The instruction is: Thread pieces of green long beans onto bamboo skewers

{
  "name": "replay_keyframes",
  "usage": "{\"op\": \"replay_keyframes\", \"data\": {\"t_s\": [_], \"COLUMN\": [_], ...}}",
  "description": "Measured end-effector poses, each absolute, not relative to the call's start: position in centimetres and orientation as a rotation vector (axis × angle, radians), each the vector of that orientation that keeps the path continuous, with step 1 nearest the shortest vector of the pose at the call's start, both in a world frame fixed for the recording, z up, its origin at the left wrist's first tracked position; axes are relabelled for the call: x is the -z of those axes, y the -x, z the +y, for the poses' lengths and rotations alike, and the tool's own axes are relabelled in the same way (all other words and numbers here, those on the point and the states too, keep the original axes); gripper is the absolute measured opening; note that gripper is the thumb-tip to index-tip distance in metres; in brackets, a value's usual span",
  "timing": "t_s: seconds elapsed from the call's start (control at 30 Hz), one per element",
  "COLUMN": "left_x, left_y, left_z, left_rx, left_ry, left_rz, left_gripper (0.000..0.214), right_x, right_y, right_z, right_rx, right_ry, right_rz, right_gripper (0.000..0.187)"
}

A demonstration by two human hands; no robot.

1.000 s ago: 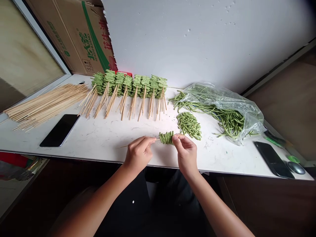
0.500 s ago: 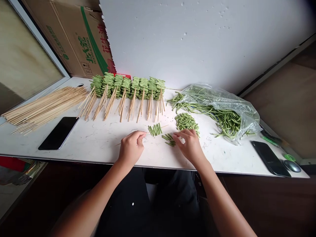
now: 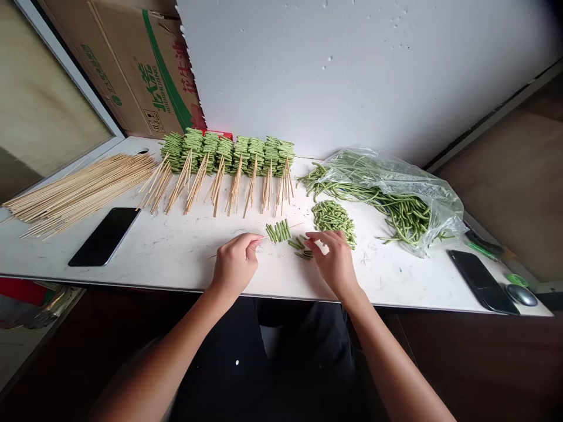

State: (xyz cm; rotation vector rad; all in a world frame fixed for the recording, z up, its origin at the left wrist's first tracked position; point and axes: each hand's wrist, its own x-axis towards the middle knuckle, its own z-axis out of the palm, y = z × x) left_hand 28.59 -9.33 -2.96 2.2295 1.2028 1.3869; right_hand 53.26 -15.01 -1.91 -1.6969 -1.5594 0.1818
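Note:
My left hand (image 3: 235, 261) is closed in a pinch round a thin wooden skewer (image 3: 263, 237). Several short green bean pieces (image 3: 278, 231) are threaded side by side across it, and its tip sticks out beyond them to the right. My right hand (image 3: 335, 258) has thumb and forefinger drawn together at a few loose cut bean pieces (image 3: 301, 245) on the table. Whatever lies between those fingertips is too small to make out. Just behind the right hand is a heap of cut green bean pieces (image 3: 333, 215).
Finished bean skewers (image 3: 241, 155) are stacked along the back of the white table (image 3: 176, 252). Bare skewers (image 3: 83, 190) and a phone (image 3: 104, 237) lie left. To the right are a plastic bag (image 3: 373, 170) of long beans (image 3: 409, 217), another phone (image 3: 481, 281) and a mouse (image 3: 521, 294).
The threaded skewer in my left hand has shifted slightly to the right. My right hand has moved slightly left and up, its fingertips still by the loose bean pieces.

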Motion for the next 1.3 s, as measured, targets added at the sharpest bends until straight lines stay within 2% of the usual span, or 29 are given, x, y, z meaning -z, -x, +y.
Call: {"op": "replay_keyframes", "data": {"t_s": [0.23, 0.4, 1.3], "left_x": [2.0, 1.7, 2.2], "left_y": [-28.9, -29.3, -29.4], "left_z": [-9.9, -10.5, -10.6], "left_rx": [-1.433, -1.428, -1.425], "left_ry": [-2.191, -2.202, -2.266], "left_rz": [1.114, 1.078, 1.069], "left_gripper": [0.016, 0.016, 0.026], "right_x": [0.8, -0.1, -0.7], "right_y": [-54.2, -53.4, -52.5], "right_z": [-14.6, -14.8, -15.0], "right_rx": [-0.961, -1.231, -1.182], "right_ry": [1.354, 1.121, 1.112], "right_rz": [-0.885, -0.744, -0.753], "right_gripper": [0.032, 0.024, 0.024]}}
